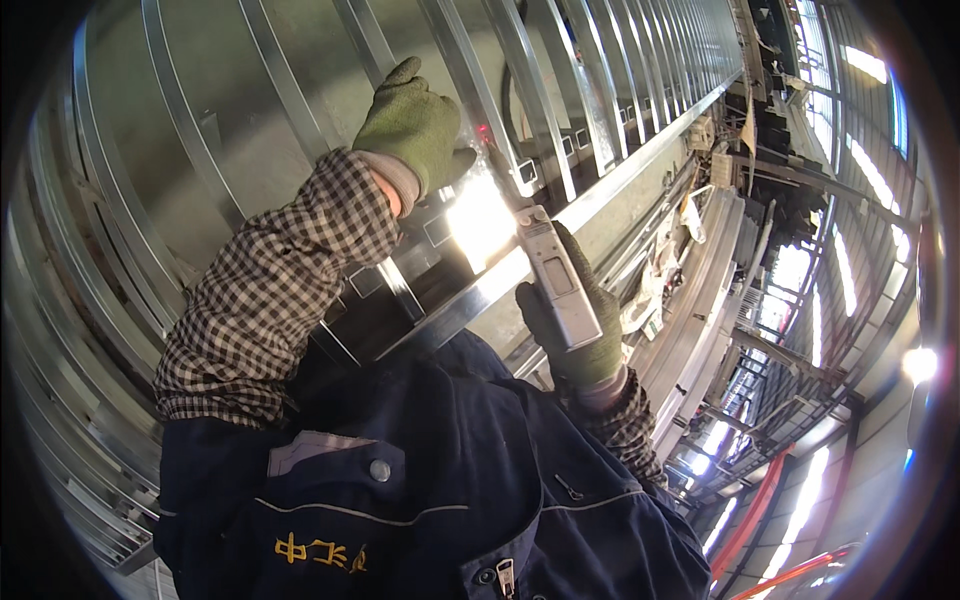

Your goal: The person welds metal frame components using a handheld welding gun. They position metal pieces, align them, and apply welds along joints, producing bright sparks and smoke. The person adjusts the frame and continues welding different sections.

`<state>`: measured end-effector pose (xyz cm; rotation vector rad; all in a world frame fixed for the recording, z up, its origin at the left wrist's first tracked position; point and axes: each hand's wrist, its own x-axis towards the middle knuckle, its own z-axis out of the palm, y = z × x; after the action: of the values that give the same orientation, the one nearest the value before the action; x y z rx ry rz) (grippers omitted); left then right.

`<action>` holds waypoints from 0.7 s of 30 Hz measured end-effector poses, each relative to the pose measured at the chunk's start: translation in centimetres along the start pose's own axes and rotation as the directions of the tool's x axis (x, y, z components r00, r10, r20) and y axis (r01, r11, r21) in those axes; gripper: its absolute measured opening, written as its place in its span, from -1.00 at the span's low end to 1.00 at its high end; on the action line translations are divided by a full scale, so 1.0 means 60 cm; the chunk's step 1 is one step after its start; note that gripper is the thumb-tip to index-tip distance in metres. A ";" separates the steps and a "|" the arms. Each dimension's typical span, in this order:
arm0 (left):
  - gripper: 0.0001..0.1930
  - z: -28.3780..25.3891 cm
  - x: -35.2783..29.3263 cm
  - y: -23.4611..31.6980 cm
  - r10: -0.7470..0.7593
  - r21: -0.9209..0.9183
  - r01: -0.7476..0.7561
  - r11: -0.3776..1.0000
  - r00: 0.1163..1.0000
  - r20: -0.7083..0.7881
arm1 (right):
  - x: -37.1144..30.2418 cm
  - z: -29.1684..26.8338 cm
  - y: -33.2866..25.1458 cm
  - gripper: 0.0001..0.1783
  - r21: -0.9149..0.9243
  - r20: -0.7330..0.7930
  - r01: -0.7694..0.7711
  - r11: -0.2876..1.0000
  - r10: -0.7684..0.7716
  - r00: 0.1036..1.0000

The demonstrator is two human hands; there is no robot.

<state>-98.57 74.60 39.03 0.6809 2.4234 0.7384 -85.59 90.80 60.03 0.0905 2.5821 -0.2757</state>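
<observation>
My right hand [603, 352], in a green knit glove, wraps around a silver-white handheld laser welding torch [563, 282]. The torch head points up and left at the metal frame. A glaring white flash [480, 222] shines beside its nozzle and washes out the metal there. My left hand [412, 130], also in a green glove, lies over a shiny metal bar [362, 38] of the frame, left of the flash. Its thumb sticks out to the right, and the other fingers look curled over the bar, partly hidden. Small red light spots show on the neighbouring bar.
Rows of parallel bars run from the left to the far top, joined to a long rail [655, 140] with square open tube ends along it. Long metal profiles [690, 300] are stacked at the right. Beyond them stand racks and a corrugated wall with bright windows.
</observation>
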 end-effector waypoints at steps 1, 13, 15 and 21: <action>-0.35 0.001 -0.001 0.003 -0.013 0.012 0.013 1.000 1.000 0.015 | 0.006 0.012 0.000 -0.25 0.104 -0.020 -0.063 0.993 0.066 0.998; -0.50 -0.012 -0.003 0.009 -0.008 0.049 0.006 0.999 0.999 0.041 | 0.059 0.071 0.022 -0.22 0.205 -0.096 -0.028 0.978 0.049 0.994; -0.51 -0.013 -0.004 0.008 -0.020 0.033 0.018 0.999 0.999 0.049 | 0.056 0.075 0.022 -0.23 0.284 -0.115 -0.031 0.958 0.066 0.991; -0.48 -0.010 -0.007 0.004 0.016 0.018 -0.015 1.000 0.996 -0.089 | 0.058 0.082 0.027 -0.14 -0.093 -0.174 0.092 0.991 -0.107 0.979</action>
<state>-98.51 74.31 39.75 0.6877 2.5108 0.7707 -85.87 91.39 53.84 -0.0480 2.7778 -0.2022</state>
